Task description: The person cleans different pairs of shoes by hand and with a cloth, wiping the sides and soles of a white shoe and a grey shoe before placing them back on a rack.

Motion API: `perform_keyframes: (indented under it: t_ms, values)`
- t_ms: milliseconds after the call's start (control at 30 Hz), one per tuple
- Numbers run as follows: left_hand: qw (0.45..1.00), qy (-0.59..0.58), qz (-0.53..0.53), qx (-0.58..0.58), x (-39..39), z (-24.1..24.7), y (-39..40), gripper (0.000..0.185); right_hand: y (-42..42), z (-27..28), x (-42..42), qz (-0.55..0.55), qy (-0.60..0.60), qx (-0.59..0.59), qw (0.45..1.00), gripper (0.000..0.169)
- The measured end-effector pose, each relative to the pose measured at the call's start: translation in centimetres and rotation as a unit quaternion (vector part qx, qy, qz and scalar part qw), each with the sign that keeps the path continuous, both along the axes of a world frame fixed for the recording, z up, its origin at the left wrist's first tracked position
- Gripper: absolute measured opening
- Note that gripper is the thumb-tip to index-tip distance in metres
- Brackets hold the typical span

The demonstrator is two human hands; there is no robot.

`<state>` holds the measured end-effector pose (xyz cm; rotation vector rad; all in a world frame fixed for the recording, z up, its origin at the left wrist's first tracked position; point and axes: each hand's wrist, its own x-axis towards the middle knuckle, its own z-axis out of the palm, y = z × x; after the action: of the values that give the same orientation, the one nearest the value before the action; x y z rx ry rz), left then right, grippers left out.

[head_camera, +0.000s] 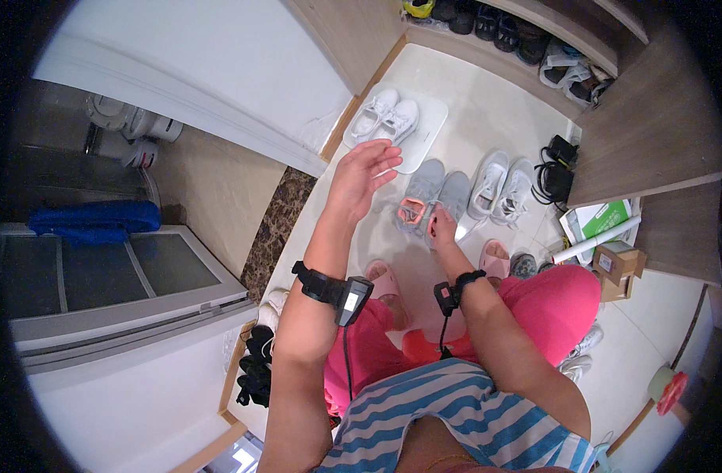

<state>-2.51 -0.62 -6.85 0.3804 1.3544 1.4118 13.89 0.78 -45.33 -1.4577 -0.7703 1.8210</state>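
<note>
A pair of grey sneakers with orange lining stands on the floor in front of me, the left sneaker [425, 177] beside the right sneaker [455, 189]. My right hand [444, 227] is at the opening of the right one, its fingers curled closed at the collar and grey laces [435, 204]. Which of these it pinches is partly hidden. My left hand [367, 177] is raised to the left of the pair, fingers apart and holding nothing. Beyond it, white sneakers [396, 121] rest on a white bathroom scale [435, 127].
Another white pair [489, 183] stands right of the grey sneakers. Black cables with an adapter [556, 177], a white paper roll [597, 239] and cardboard boxes [618, 263] lie by the cabinet door [656, 130]. Shoes fill the low shelf [485, 44]. Black shoes [256, 366] line the left wall.
</note>
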Motion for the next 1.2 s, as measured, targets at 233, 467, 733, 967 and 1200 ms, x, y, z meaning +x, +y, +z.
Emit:
perform_keyframes:
  t_ms: [233, 467, 733, 967, 1200]
  values:
    - [1.000, 0.000, 0.009, 0.018, 0.5, 1.1, -0.8, 0.028, 0.4, 8.4, -1.6, -0.168, 0.054, -0.079, 0.981, 0.024]
    - [0.998, 0.028, 0.035, 0.053, 0.0, 2.0, -0.7, 0.026, 1.5, 26.8, -2.1, -0.055, 0.154, 0.027, 0.986, 0.020]
    - [0.984, 0.107, 0.095, 0.108, 1.1, 4.1, -0.6, 0.022, 5.4, 43.0, 0.9, 0.169, 0.124, 0.232, 0.950, 0.029]
    - [0.976, 0.068, 0.150, 0.145, 1.6, 5.5, -1.1, 0.042, 7.1, 47.7, 2.9, 0.248, 0.199, 0.259, 0.912, 0.031]
    - [0.955, -0.079, 0.009, 0.285, 1.6, 4.1, -1.1, 0.061, 8.4, 46.5, 3.8, 0.312, 0.338, 0.188, 0.868, 0.032]
